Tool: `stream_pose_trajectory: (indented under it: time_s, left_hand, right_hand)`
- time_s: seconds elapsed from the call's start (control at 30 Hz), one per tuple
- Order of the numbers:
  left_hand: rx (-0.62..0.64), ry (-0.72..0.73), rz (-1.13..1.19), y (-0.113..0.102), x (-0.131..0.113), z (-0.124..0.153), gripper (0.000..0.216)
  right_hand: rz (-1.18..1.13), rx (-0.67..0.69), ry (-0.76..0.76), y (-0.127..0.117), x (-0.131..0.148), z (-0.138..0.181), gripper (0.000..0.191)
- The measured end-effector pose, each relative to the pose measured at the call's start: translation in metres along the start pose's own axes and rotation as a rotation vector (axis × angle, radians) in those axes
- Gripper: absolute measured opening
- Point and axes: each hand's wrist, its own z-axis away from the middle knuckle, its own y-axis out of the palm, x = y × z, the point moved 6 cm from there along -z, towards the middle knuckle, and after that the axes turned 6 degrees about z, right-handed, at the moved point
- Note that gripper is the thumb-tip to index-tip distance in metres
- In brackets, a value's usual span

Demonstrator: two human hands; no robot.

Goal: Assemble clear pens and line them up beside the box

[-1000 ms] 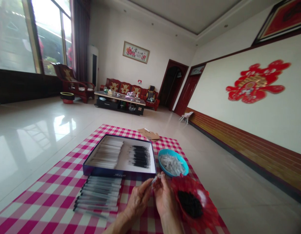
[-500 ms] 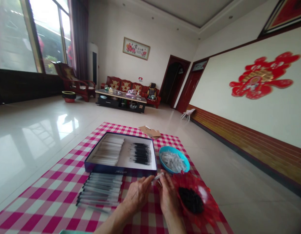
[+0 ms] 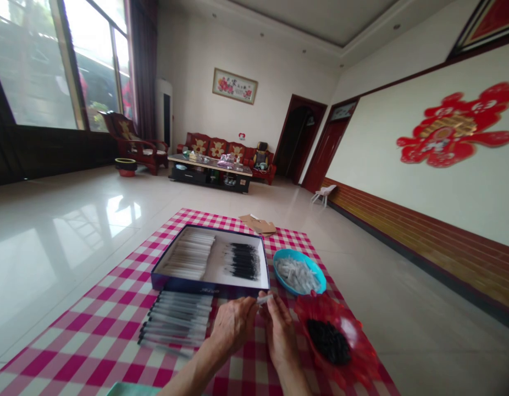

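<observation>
A: Far left first. Base layer?
B: Pink-and-white checked cloth [image 3: 85, 341], spread flat on a polished tile floor [image 3: 73, 258]. Likely a clean, visible ground for small parts. At the bottom edge, a teal strip of something [image 3: 133, 389], too cut off to identify.
A: Moving right?
B: Clear pen-like tubes [image 3: 176, 322] in a tight parallel row on the cloth, dark tips all to one side. Such even alignment apparently for easy counting or picking.
A: Behind them?
B: Open dark blue box [image 3: 209, 285]. Inside, pale slim sticks [image 3: 191, 254] on the left, dark pen-like rods [image 3: 242, 261] on the right. Two separate groups, probably to avoid mixing.
A: State of the hands?
B: Right hand [image 3: 281, 335] with fingers closed on a small clear tube piece [image 3: 265, 300]. Left hand [image 3: 233, 324] with fingertips at the near end of the piece; firm grip or light touch, impossible to tell. Piece in the air between both hands, just in front of the box's near right corner, above the cloth.
A: Far right?
B: Teal bowl [image 3: 318, 272] of loose whitish pieces [image 3: 296, 275], then red scalloped dish [image 3: 341, 324] of small black bits [image 3: 328, 342]. Both right beside the right hand, seemingly for short reach; raised rims likely keeping loose bits from scattering.
</observation>
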Motion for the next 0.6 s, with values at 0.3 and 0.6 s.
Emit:
stream_pose_trajectory:
  time_s: [0.3, 0.6]
  left_hand:
    - [-0.006, 0.031, -0.152, -0.003, -0.0071, 0.0038, 0.022]
    - [0.029, -0.001, -0.243, -0.0006, -0.0102, 0.0048, 0.018]
  right_hand:
    - [-0.069, -0.026, 0.116, 0.0048, -0.0017, 0.0052, 0.041]
    - [-0.063, -0.036, 0.189, 0.0004, -0.004, 0.0044, 0.038]
